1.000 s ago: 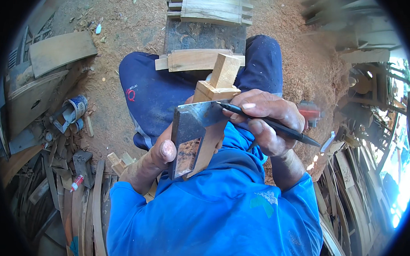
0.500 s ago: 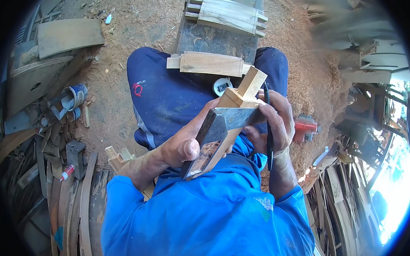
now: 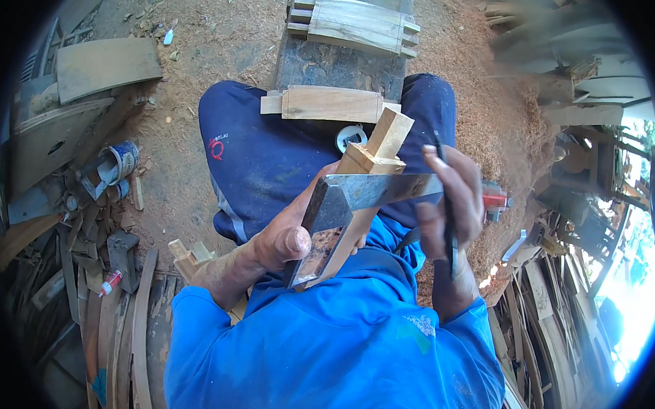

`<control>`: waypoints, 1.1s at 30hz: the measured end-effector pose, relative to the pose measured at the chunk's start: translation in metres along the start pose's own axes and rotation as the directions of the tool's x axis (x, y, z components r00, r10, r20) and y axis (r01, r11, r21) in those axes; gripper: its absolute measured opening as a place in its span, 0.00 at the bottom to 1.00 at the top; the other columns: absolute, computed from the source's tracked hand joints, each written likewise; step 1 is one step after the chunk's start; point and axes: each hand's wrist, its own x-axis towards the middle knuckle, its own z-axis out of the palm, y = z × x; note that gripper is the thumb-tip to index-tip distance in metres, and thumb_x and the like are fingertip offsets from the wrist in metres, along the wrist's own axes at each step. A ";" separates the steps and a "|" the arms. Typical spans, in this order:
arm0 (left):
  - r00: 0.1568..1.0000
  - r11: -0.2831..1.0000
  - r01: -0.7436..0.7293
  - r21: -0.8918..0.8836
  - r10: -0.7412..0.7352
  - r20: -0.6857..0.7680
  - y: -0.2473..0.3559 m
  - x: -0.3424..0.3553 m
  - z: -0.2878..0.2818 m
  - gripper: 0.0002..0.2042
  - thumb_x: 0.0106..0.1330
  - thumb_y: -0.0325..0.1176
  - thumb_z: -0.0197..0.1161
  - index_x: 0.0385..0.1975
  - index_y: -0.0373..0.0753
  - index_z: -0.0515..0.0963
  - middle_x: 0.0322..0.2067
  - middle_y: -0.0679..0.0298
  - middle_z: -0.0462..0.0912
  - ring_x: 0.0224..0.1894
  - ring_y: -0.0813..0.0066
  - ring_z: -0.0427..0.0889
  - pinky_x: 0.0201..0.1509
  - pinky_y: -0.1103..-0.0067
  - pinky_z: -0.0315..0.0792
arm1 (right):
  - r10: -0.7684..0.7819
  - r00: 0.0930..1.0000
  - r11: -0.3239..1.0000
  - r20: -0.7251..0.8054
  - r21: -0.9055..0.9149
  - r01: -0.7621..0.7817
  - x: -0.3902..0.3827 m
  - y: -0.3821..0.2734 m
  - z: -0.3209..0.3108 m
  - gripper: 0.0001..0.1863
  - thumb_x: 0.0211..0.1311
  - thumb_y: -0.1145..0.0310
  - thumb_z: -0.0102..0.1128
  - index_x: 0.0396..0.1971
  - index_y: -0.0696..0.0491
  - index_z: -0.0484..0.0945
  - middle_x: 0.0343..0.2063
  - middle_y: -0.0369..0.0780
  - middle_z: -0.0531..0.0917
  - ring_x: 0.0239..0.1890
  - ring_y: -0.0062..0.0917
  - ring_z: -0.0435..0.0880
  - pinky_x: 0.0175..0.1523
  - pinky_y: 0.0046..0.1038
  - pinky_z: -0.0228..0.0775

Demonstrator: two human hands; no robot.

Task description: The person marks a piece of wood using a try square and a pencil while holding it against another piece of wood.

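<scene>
My left hand (image 3: 285, 238) is closed round a wooden piece (image 3: 388, 134) with a tenon at its upper end, and presses a try square (image 3: 388, 190) against it. The square's thick stock slants along the near left side, and its metal blade crosses the wood below the tenon's shoulder. Just right of the blade's end is my right hand (image 3: 461, 196), slightly blurred. It grips a thin dark pencil-like marker (image 3: 451, 240), held nearly upright along the fingers. The marker's tip is apart from the wood. Some left fingers are hidden behind the wood.
A curved wooden piece (image 3: 331, 102) with tenons lies across the near end of a dark plank (image 3: 330, 74); a wider one (image 3: 357, 23) lies farther up. A round white object (image 3: 350, 137) rests by my lap. At the right is a red tool (image 3: 495, 199); wood strips (image 3: 141, 341) lie left.
My right hand has moved right with the marker, off the wood and the square's blade. The left hand still holds both, shifted slightly left.
</scene>
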 end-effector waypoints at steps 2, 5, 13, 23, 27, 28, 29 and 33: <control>0.999 1.000 0.026 -0.004 -0.026 -0.037 0.005 -0.001 0.005 0.68 0.43 0.78 0.70 0.76 0.37 0.43 0.50 0.51 0.73 0.50 0.64 0.79 0.53 0.68 0.76 | 0.039 0.998 0.964 -0.039 0.265 -0.027 0.003 -0.003 -0.005 0.21 0.67 0.63 0.59 0.51 0.65 0.81 0.39 0.53 0.84 0.42 0.44 0.85 0.48 0.41 0.78; 0.992 0.997 0.071 -0.011 -0.072 -0.104 0.011 -0.002 0.014 0.69 0.42 0.78 0.71 0.75 0.37 0.44 0.50 0.50 0.73 0.50 0.63 0.79 0.52 0.68 0.77 | 0.047 0.992 0.832 0.117 0.545 -0.104 0.021 -0.012 -0.010 0.20 0.67 0.65 0.57 0.49 0.65 0.82 0.35 0.51 0.86 0.38 0.42 0.87 0.46 0.39 0.79; 0.993 0.997 0.061 -0.038 -0.065 -0.098 0.004 -0.001 0.009 0.69 0.40 0.77 0.72 0.74 0.34 0.46 0.51 0.48 0.72 0.50 0.61 0.79 0.51 0.66 0.78 | 0.021 0.983 0.821 0.180 0.558 -0.120 0.027 -0.007 -0.002 0.18 0.64 0.70 0.55 0.48 0.64 0.84 0.33 0.49 0.88 0.38 0.40 0.89 0.45 0.38 0.80; 0.994 0.985 -0.067 -0.156 0.079 0.075 -0.019 0.001 -0.015 0.67 0.38 0.81 0.70 0.70 0.30 0.56 0.48 0.48 0.76 0.49 0.62 0.81 0.49 0.69 0.80 | -0.040 0.989 0.835 0.140 0.549 -0.044 0.023 0.000 0.005 0.20 0.59 0.73 0.55 0.48 0.66 0.83 0.33 0.49 0.88 0.37 0.39 0.89 0.46 0.38 0.81; 0.995 0.997 0.053 -0.061 -0.058 -0.082 0.002 -0.005 0.004 0.66 0.40 0.81 0.69 0.70 0.31 0.57 0.48 0.49 0.76 0.50 0.62 0.80 0.50 0.70 0.79 | -0.044 0.990 0.845 0.134 0.534 -0.035 0.023 0.002 0.006 0.19 0.59 0.74 0.55 0.48 0.66 0.83 0.32 0.49 0.88 0.37 0.39 0.89 0.46 0.39 0.81; 0.988 0.997 0.076 -0.030 -0.079 -0.129 0.007 -0.006 0.009 0.65 0.41 0.81 0.69 0.70 0.32 0.57 0.49 0.49 0.76 0.51 0.62 0.80 0.51 0.70 0.79 | -0.043 0.990 0.846 0.131 0.532 -0.034 0.022 0.002 0.006 0.19 0.59 0.74 0.55 0.48 0.66 0.83 0.32 0.49 0.88 0.37 0.39 0.89 0.46 0.39 0.81; 0.979 0.995 0.100 -0.001 -0.098 -0.178 0.013 -0.008 0.014 0.65 0.42 0.81 0.68 0.70 0.32 0.58 0.49 0.49 0.76 0.51 0.62 0.80 0.51 0.70 0.79 | -0.049 0.991 0.845 0.125 0.534 -0.025 0.022 0.002 0.007 0.19 0.59 0.74 0.55 0.48 0.66 0.83 0.32 0.49 0.88 0.37 0.39 0.89 0.46 0.39 0.81; 0.980 0.995 0.099 0.009 -0.096 -0.173 0.013 -0.011 0.012 0.63 0.44 0.81 0.66 0.70 0.33 0.59 0.49 0.50 0.76 0.52 0.63 0.79 0.52 0.71 0.79 | -0.064 0.991 0.849 0.115 0.529 -0.006 0.023 0.004 0.009 0.19 0.59 0.74 0.55 0.48 0.67 0.83 0.32 0.49 0.88 0.36 0.38 0.89 0.46 0.39 0.81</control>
